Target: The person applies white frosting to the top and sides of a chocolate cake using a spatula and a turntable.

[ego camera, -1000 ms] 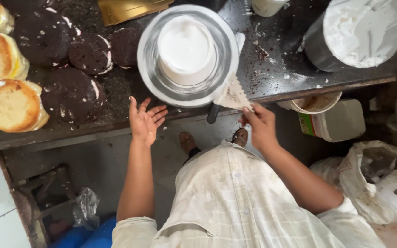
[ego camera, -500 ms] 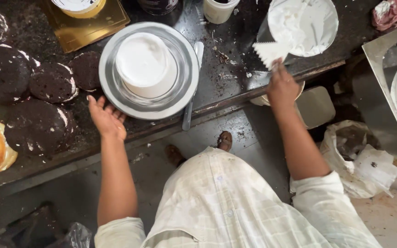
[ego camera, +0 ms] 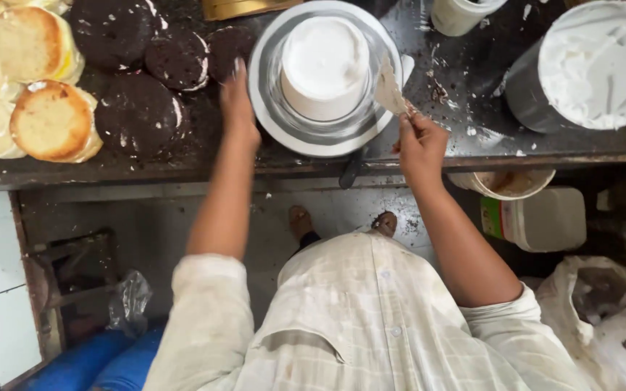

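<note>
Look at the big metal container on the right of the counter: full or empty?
Full. The metal container holds white cream heaped to its rim; its inner walls do not show.

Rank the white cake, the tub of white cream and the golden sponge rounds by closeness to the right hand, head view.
From the right hand:
1. White cake, just up and left on the turntable.
2. Tub of white cream, far right on the counter.
3. Golden sponge rounds, far left end.
</note>
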